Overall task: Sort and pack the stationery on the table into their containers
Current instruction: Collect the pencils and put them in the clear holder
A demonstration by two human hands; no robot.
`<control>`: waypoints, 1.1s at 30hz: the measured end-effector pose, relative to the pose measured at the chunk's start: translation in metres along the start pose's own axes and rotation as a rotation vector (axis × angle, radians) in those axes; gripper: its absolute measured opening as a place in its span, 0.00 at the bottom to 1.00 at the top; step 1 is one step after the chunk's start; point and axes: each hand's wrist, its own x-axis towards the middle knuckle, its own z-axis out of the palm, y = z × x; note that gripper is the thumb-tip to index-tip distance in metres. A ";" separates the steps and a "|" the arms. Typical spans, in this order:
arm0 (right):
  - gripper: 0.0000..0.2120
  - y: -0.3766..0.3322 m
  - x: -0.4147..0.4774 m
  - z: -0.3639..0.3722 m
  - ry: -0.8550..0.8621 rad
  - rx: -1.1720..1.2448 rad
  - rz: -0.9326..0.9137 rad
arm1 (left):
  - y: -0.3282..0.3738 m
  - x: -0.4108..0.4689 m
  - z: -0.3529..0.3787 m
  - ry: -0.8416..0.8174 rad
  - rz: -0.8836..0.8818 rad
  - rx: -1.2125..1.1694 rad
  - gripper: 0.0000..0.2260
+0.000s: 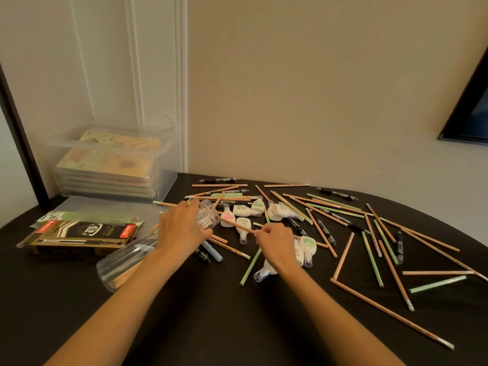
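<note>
On a dark bench point(237, 326) strewn with stationery, your left hand point(182, 228) curls round a small clear jar point(209, 214) held tilted just above the surface. Your right hand point(274, 243) pinches a plain wooden pencil point(237, 225) near its nearer end. The pencil's far end reaches the jar, though which way the jar's mouth faces is hard to tell.

The pencil looks light, stiff and slender, and apt to roll, so a fingertip pinch close to one end seems the way to steer it in. The jar looks like smooth, light plastic that could slip or tip, so a grip round its body suits it best.

Most of the sorting appears yet to be done. Wooden and green pencils point(250, 266), black pens point(338, 194) and white correction-tape dispensers point(242, 210) lie crossed over one another to your right. A second clear container point(118, 268) lies on its side by your left forearm with wooden pencils inside. Beyond it are a pen box point(79, 235) and a clear storage bin point(166, 180).
</note>
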 end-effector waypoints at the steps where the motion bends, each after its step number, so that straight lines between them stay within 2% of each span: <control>1: 0.12 0.000 0.000 -0.003 0.028 0.055 0.010 | 0.000 0.000 0.000 0.001 -0.007 -0.006 0.32; 10: 0.14 0.010 -0.003 -0.024 0.243 0.616 0.169 | 0.005 0.001 0.003 -0.018 -0.012 0.012 0.33; 15: 0.18 0.022 0.006 -0.044 0.217 0.690 0.197 | 0.005 0.001 0.002 -0.024 -0.018 0.015 0.33; 20: 0.18 0.026 0.007 -0.051 0.080 0.622 0.165 | 0.006 -0.002 -0.002 -0.005 -0.027 -0.006 0.32; 24: 0.11 0.010 0.009 -0.047 -0.065 0.603 0.145 | 0.011 -0.006 -0.002 -0.082 0.101 -0.058 0.33; 27: 0.10 -0.008 0.004 -0.030 -0.171 0.392 -0.028 | 0.017 -0.010 -0.003 -0.117 0.137 -0.062 0.35; 30: 0.14 -0.022 -0.004 -0.010 -0.392 0.189 -0.213 | 0.014 -0.011 -0.003 -0.081 0.116 -0.056 0.34; 31: 0.15 -0.024 -0.004 -0.007 -0.419 0.187 -0.207 | 0.010 -0.012 -0.004 -0.069 0.099 -0.051 0.33; 33: 0.14 -0.022 0.001 -0.008 -0.308 0.226 -0.129 | 0.005 -0.012 -0.006 -0.052 0.066 -0.046 0.32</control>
